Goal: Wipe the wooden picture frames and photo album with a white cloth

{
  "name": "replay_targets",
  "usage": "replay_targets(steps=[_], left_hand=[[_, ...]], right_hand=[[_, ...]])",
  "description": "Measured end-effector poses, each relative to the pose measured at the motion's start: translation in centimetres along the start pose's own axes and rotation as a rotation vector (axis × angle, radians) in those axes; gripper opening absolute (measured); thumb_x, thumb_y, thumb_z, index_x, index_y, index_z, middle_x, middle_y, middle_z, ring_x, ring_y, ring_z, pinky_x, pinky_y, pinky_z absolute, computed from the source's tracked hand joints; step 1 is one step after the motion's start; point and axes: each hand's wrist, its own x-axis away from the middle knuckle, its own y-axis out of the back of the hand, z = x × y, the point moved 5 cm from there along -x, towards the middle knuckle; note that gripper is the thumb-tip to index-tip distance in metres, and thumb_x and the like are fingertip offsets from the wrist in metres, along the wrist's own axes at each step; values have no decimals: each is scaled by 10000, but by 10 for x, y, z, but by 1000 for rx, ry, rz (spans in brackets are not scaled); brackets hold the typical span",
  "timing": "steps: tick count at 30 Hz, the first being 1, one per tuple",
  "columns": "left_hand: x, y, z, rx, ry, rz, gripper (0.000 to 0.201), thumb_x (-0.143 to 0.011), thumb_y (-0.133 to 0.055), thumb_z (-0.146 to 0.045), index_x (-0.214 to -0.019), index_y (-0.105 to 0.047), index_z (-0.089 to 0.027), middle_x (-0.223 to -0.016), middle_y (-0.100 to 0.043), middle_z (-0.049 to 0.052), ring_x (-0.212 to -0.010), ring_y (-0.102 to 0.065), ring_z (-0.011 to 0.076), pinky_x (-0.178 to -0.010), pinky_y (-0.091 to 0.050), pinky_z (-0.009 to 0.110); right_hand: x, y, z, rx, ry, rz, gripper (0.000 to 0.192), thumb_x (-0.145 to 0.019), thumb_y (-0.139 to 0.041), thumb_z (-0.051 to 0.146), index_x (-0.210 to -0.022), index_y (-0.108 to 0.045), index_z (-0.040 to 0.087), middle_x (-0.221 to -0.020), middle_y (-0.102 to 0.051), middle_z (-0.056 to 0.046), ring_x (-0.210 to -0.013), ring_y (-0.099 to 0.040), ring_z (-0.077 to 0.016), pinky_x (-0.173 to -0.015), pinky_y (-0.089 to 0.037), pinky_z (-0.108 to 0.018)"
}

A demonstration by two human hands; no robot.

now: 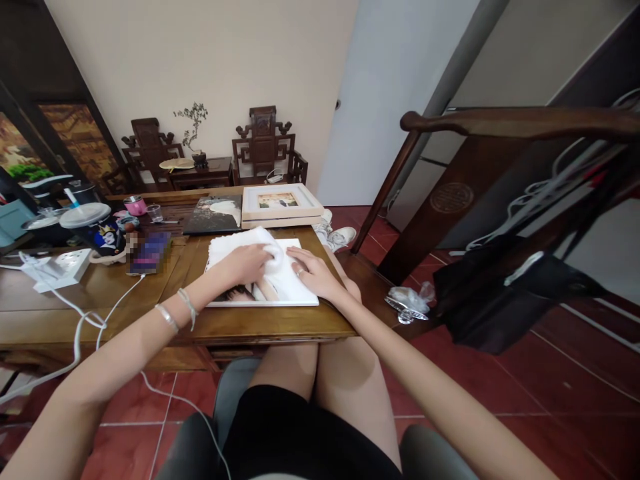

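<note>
A white cloth point(235, 244) lies bunched over a flat white picture panel point(300, 293) near the front edge of the wooden table. My left hand point(250, 262) is closed on the cloth, its fingers curled into the folds. Dark and skin-toned parts of a picture show below that hand; the cloth covers the rest. My right hand point(315, 272) rests flat on the panel's right side, fingers stretched out, with a ring on one finger.
Behind the panel sit a dark textured picture point(214, 215) and a pale framed picture point(280, 205). To the left are a lidded cup point(103, 230), a phone point(150, 253), a power strip point(63, 267) and trailing white cables. A wooden chair point(450, 193) stands at right.
</note>
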Motion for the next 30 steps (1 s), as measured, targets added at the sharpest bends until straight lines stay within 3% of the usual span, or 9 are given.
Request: replay_targets(steps=[6,11,15,19,24,27,30], left_hand=[[-68,3,10,204,-66,-125,357,-811,-410,-93,-1014,-705,-97,-1083,-722,124,-1019,-641,238,-922,-477,311],[-89,6,8,250,-49,-18,359,-740,-430,-113,-960,-714,-101,-1002,-739,109,-855,-644,220,-772,-486,291],[-73,4,20,173,15,31,384,-732,-430,-98,-981,-717,-149,-967,-754,76,-858,-657,194,-751,-474,250],[-43,-7,44,120,128,122,284,-718,-467,-100,-831,-723,-149,-771,-745,83,-768,-671,211,-721,-486,267],[2,-17,71,68,93,-10,308,-792,-436,-115,-893,-723,-158,-1098,-728,119,-1002,-666,229,-936,-490,329],[25,-25,84,55,112,-47,350,-825,-379,-99,-953,-701,-152,-1355,-609,147,-1270,-543,287,-1068,-409,514],[34,-32,94,79,163,-13,379,-840,-331,-78,-983,-673,-158,-1436,-545,144,-1461,-316,307,-1078,-302,687]], right_hand=[[0,1,-1,19,22,12,433,-872,-489,230,-1262,-675,221,-1366,-622,-83,-1336,-501,-262,-1154,-359,-479],[2,2,-1,53,19,21,437,-894,-473,257,-1286,-657,199,-1369,-615,-101,-1317,-516,-265,-1145,-368,-472],[2,1,-1,51,10,21,447,-886,-472,248,-1289,-651,178,-1382,-605,-108,-1322,-514,-260,-1155,-360,-458],[1,0,-1,13,1,7,451,-865,-483,212,-1277,-660,165,-1391,-599,-118,-1338,-503,-253,-1177,-334,-456],[1,-1,-3,-14,-7,-3,440,-847,-515,208,-1255,-680,209,-1370,-620,-86,-1337,-507,-258,-1181,-330,-481],[1,0,-4,-18,-10,-4,434,-849,-520,219,-1250,-687,200,-1371,-618,-98,-1334,-510,-262,-1181,-332,-478],[1,0,-5,-33,-7,-8,429,-844,-536,225,-1244,-691,228,-1361,-627,-80,-1329,-514,-261,-1178,-335,-485]])
